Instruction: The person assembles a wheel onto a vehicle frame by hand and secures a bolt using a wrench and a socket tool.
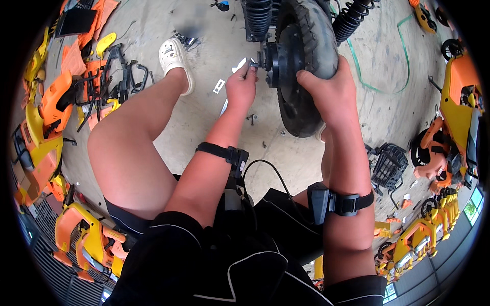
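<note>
A wheel with a black knobbly tyre (319,38) stands upright in front of me, below two black coil-spring shock absorbers (258,18). My right hand (332,94) grips the near right part of the tyre, its thumb pressed on the sidewall and its fingers hidden behind the tread. At the wheel's left side, a dark hub (273,64) carries a short axle end (259,60). My left hand (241,86) is closed in a pinch at this axle end. Whatever small part lies between those fingertips is mostly hidden.
Small loose parts (252,119) and a white slotted piece (218,86) lie on the concrete floor. Black brackets (120,71) and orange and yellow panels (56,104) are heaped at left. A green strap (403,41), a black basket (390,163) and yellow scooter bodies (454,97) are at right.
</note>
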A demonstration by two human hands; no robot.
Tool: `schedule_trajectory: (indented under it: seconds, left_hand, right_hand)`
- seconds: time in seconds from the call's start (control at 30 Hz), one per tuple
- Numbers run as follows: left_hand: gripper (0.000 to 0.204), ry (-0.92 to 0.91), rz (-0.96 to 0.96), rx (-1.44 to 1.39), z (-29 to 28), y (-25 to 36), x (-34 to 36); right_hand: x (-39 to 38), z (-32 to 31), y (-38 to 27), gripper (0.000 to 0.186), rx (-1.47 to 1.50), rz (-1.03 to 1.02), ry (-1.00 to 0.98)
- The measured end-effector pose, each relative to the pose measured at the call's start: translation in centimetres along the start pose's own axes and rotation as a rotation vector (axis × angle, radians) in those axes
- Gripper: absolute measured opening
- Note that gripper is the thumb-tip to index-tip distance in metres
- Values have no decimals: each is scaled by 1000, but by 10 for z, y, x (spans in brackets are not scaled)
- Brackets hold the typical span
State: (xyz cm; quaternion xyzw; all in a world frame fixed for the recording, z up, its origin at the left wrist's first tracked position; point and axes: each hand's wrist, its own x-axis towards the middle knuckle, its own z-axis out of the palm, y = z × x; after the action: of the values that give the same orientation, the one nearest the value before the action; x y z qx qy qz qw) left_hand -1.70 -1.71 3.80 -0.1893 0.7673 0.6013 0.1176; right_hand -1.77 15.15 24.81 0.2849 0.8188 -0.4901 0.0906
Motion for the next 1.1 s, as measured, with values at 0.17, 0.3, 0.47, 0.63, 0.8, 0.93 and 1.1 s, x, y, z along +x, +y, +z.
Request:
schedule_trajectory:
  seconds: [0.17,0.3,0.47,0.63,0.8,0.93,1.1]
  left_hand:
    - [35,10,56,72,-3,2,3]
    - [35,27,52,19,2,-2,4]
    - [31,33,17,61,7,2,0]
    - [33,79,71,88,6,0,-4]
    - [30,82,104,122,5,-4,-4]
    - [29,76,62,167,7,-11,-12]
    - [29,109,6,102,14,-11,-24]
  right_hand:
    - [6,-4,-1,81,-33,-23,-13]
    - [15,-3,5,84,-85,-64,2]
    - [22,-6,9,88,-66,-84,-6]
    - [22,-7,10,85,-66,-121,-19]
    - [9,-5,6,80,-40,-58,-3]
    - [3,2,18,76,-21,-55,15]
    - [7,8,18,74,22,-83,4]
